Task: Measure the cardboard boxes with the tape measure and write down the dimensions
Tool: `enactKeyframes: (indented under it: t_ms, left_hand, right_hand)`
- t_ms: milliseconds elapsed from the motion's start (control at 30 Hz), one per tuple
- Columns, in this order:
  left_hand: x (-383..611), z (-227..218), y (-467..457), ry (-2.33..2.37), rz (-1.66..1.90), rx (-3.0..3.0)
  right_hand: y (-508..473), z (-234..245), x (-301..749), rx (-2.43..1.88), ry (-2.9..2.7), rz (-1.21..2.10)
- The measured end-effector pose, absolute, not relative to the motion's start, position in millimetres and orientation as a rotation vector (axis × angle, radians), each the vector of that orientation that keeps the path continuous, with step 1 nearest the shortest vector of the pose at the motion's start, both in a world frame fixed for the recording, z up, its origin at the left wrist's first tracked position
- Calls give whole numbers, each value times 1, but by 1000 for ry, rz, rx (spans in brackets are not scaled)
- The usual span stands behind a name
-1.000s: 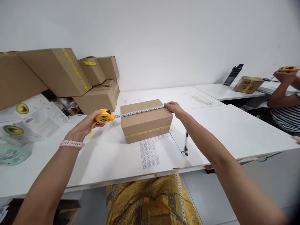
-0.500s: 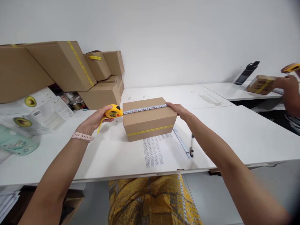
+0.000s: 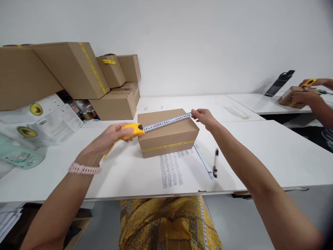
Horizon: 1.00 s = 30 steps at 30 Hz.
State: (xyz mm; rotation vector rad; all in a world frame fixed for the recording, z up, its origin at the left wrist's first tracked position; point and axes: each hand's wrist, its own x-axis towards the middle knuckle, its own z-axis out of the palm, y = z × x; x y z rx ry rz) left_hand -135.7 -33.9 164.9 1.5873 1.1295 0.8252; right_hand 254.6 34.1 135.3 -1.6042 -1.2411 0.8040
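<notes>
Over the box (image 3: 169,138), a tape (image 3: 168,123) is being stretched — case (image 3: 134,130) being gripped by the left hand (image 3: 111,136), free end (image 3: 189,115) being pinched by the right hand (image 3: 204,117); seemingly, measuring is being done — steady tension being called for next.

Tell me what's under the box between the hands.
A sheet with rows of marks juts out from beneath the box at its near side; whatever lies farther under is covered.

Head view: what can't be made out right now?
All in the head view:
Sheet: far part hidden by the box; printing too small to read.
Tape blade: end covered by the right hand.
Tape case: partly covered by the left hand, blurred.
Smaller box: partly behind a co-worker's hand.
Co-worker: mostly cut off by right edge.
</notes>
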Motion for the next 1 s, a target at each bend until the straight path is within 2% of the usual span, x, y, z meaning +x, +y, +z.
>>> enactKeyframes:
  t_ms: [167, 300, 433, 700, 1000]
  left_hand:
    - [-70, 119, -125, 765, 467, 1204]
    - [-8, 93, -150, 606, 588, 991]
    - [23, 105, -130, 599, 769, 912]
    - [32, 110, -128, 602, 828, 791]
    - [47, 110, -139, 655, 868, 752]
  right_hand:
    - [50, 144, 241, -1366, -1464, 813]
    - [72, 156, 210, -1458, -1707, 852]
    - [50, 169, 192, -1477, -1641, 961]
    - [-61, 177, 184, -1178, -1561, 1134]
    - [-71, 187, 179, -1038, -1526, 1159]
